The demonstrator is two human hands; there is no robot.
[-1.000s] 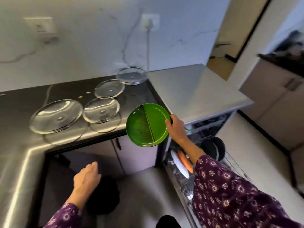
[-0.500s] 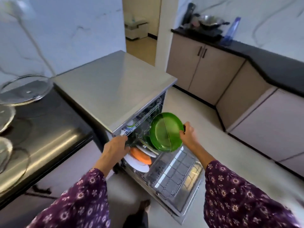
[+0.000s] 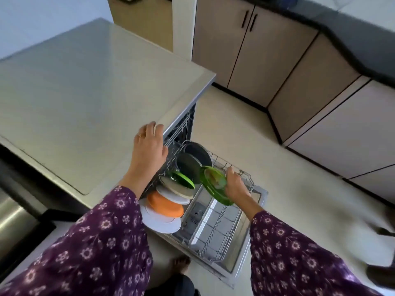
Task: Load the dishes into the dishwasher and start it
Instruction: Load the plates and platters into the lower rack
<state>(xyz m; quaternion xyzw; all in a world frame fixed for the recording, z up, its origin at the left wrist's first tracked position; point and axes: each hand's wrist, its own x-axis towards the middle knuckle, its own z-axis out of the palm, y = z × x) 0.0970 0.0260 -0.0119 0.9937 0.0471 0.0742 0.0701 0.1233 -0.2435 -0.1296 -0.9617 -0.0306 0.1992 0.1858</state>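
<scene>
Loading is progressing: the right hand (image 3: pixel 235 185) is gripping the green plate (image 3: pixel 214 188) above the rack (image 3: pixel 215 229) at its far edge, beside the racked plates (image 3: pixel 167 207), while the left hand (image 3: pixel 149 150) is resting loose-fingered on the dishwasher (image 3: pixel 96 92) at its front edge; starting remains.

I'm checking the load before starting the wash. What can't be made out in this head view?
Head view:
- Upper rack: mostly hidden under the steel top.
- Green plate: whether it sits in the lower rack yet; the right hand covers its edge.
- White plate: left edge hidden by the left sleeve.
- Start controls: none in view.
</scene>
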